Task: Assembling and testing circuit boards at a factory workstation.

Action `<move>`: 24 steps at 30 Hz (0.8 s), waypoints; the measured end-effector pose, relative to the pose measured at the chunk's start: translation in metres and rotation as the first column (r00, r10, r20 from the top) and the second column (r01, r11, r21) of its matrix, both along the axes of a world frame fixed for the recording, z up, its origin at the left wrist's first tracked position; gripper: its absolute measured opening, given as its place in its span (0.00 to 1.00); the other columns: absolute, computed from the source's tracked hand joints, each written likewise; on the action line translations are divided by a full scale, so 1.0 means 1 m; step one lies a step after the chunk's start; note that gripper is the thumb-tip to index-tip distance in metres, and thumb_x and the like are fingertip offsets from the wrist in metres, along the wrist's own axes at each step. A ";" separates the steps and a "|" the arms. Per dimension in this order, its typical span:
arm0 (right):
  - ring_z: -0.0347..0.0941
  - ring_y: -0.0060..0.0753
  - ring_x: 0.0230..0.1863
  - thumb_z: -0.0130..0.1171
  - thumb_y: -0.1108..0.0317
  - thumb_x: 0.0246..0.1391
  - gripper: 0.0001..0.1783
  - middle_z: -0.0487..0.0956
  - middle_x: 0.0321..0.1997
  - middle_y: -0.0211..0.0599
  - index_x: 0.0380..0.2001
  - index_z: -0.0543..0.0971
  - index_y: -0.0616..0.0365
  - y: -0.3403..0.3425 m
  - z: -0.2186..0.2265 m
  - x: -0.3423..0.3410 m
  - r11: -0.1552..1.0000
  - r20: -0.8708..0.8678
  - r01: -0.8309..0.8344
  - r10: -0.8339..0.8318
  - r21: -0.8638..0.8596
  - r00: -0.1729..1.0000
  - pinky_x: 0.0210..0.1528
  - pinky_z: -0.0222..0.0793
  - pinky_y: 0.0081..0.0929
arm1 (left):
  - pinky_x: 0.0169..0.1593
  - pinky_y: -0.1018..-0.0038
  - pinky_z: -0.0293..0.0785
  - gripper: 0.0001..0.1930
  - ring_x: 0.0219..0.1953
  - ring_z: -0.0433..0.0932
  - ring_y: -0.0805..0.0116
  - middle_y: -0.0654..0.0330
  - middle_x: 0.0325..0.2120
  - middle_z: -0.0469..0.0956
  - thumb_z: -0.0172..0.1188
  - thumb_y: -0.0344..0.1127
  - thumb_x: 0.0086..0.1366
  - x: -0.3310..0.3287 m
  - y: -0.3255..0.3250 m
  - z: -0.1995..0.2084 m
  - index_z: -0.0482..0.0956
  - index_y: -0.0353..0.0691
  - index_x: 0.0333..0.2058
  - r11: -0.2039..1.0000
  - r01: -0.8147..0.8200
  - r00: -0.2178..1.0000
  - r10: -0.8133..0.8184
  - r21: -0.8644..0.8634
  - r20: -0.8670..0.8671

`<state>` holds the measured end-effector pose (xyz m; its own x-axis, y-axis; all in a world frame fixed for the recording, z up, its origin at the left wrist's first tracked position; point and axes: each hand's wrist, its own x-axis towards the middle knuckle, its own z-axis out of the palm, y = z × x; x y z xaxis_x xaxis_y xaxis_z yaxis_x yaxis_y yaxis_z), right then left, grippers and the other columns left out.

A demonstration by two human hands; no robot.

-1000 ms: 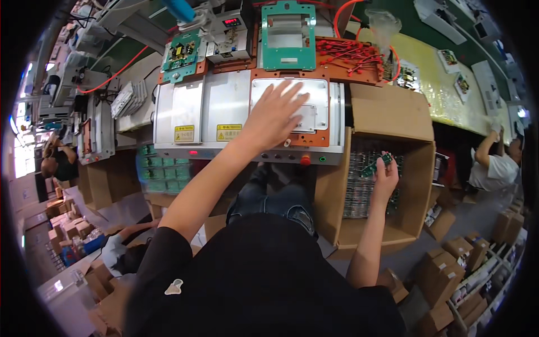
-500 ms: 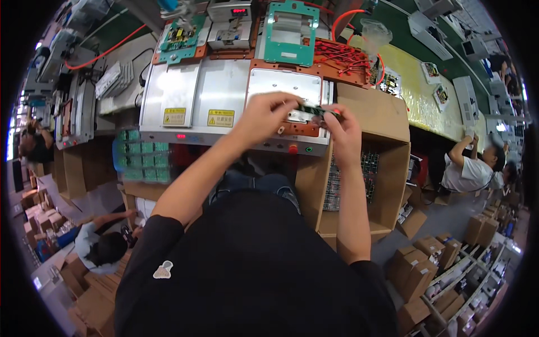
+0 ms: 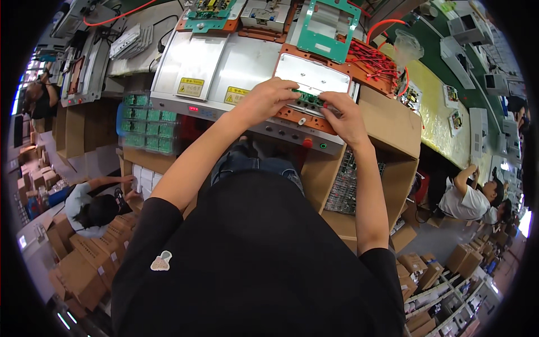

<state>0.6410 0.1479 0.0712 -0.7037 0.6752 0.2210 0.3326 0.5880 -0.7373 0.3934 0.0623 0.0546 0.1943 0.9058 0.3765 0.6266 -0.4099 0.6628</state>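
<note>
Between my two hands is a small green circuit board with dark components on it. My left hand pinches its left end, thumb and fingers closed. At the board's right end, my right hand grips with thumb and fingertips. The board lies low over the front of an orange-brown fixture plate, by a white panel set in that plate; whether it touches the plate I cannot tell. The fixture is part of a silver machine with yellow warning labels.
A green frame stands tilted behind the fixture, with red-wired parts to its right. Below the bench's right side is an open cardboard box of circuit boards. Trays of green boards hang left. Co-workers sit on both sides.
My hands have lowered the board toward the fixture, and it now shows its green face. My head's view has turned, so the bench appears shifted right and tilted.
</note>
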 end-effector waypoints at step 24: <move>0.74 0.41 0.49 0.66 0.78 0.47 0.13 0.78 0.47 0.37 0.39 0.81 0.60 -0.004 0.012 0.014 0.990 0.057 -0.129 0.126 0.054 0.990 0.52 0.70 0.33 | 0.51 0.62 0.70 0.12 0.49 0.75 0.56 0.58 0.48 0.79 0.66 0.28 0.56 0.025 -0.039 0.013 0.83 0.41 0.41 0.983 -0.169 0.982 0.174 0.067 -0.079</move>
<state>0.6554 0.1444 0.0836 -0.7949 0.5666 0.2170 0.2899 0.6689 -0.6845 0.4187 0.0237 0.0677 0.0715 0.9048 0.4198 0.7436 -0.3289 0.5822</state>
